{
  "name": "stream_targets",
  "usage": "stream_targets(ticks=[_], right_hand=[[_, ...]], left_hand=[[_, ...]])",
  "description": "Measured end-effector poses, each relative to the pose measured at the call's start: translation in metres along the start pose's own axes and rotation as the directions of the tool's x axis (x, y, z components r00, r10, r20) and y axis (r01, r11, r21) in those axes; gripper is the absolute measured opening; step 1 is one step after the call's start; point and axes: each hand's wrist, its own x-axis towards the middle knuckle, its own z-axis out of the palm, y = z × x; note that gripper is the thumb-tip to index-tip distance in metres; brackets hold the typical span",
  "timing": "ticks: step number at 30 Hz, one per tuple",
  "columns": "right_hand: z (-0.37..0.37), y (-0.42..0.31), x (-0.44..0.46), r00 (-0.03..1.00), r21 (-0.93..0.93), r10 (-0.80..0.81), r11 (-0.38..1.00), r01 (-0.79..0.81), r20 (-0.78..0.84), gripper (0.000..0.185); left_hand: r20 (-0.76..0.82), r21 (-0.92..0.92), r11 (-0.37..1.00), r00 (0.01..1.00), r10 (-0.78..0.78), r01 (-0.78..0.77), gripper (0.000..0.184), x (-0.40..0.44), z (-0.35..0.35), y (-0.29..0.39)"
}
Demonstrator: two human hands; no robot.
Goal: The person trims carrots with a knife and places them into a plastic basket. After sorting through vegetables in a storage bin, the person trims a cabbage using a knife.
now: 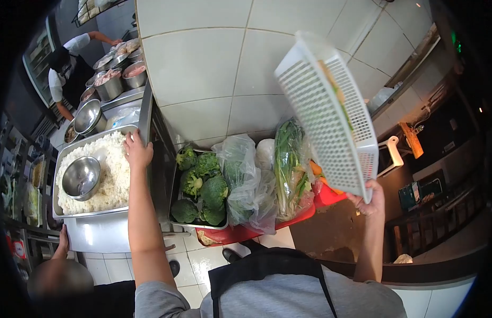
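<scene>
At the left, my left hand [138, 152] has its fingers over the right rim of a metal tray [92, 211] of white cooked rice [116, 177]. A steel bowl [81, 178] sits on the rice. My right hand [369, 199] grips the lower end of a white perforated plastic basket [331, 116], raised and tipped steeply on its side. Something orange and green shows inside the basket, too covered to name. Beneath and left of it stand a bundle of green onions [289, 164] in clear plastic and some orange vegetables [323, 175], perhaps carrots.
Broccoli [203, 185] fills a dark tray beside plastic-bagged produce [243, 175] and a red container [304, 217] against the tiled wall. One person [71, 69] works by pots of meat [109, 85] at upper left. Another person's hand [63, 241] is near the rice tray.
</scene>
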Motion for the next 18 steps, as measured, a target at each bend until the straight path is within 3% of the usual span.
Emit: stream_targets(ticks=[4,5,6,8,11,14,15,18], right_hand=[[-0.006,-0.033,-0.026,0.972,0.008,-0.234,0.972,0.234,-0.01,0.05],[-0.005,-0.036,-0.032,0.949,-0.018,-0.299,0.954,0.299,-0.099,0.046],[-0.003,-0.036,-0.035,0.939,-0.017,-0.31,0.95,0.311,-0.148,0.043],[-0.008,-0.027,-0.037,0.968,0.0,-0.241,0.97,0.242,-0.072,0.042],[-0.019,0.015,-0.024,0.94,-0.142,-0.279,0.957,0.255,-0.196,0.042],[-0.029,0.079,0.004,0.926,-0.157,-0.19,0.977,0.145,-0.326,0.045],[-0.039,0.102,0.017,0.959,-0.125,-0.126,0.987,0.097,-0.256,0.045],[-0.064,0.184,0.07,0.912,0.109,0.137,0.989,-0.103,-0.387,0.046]], left_hand=[[-0.01,0.026,1.0,1.0,0.011,-0.01,0.071,0.0,0.004,0.003],[-0.015,0.026,0.999,1.0,0.019,-0.018,0.071,0.0,0.005,0.002],[-0.023,0.033,0.999,1.0,0.019,-0.018,0.071,0.0,0.003,-0.002],[-0.043,0.022,0.999,0.999,0.024,-0.023,0.071,0.0,0.003,-0.001],[-0.044,0.019,0.999,0.998,0.036,-0.035,0.07,-0.001,0.001,0.0],[-0.057,-0.002,0.997,0.995,0.077,-0.078,0.068,0.002,0.006,-0.006],[-0.067,0.004,0.997,0.994,0.081,-0.081,0.067,0.001,0.005,-0.006],[-0.086,-0.023,0.992,0.988,0.125,-0.127,0.064,0.0,0.003,-0.007]])
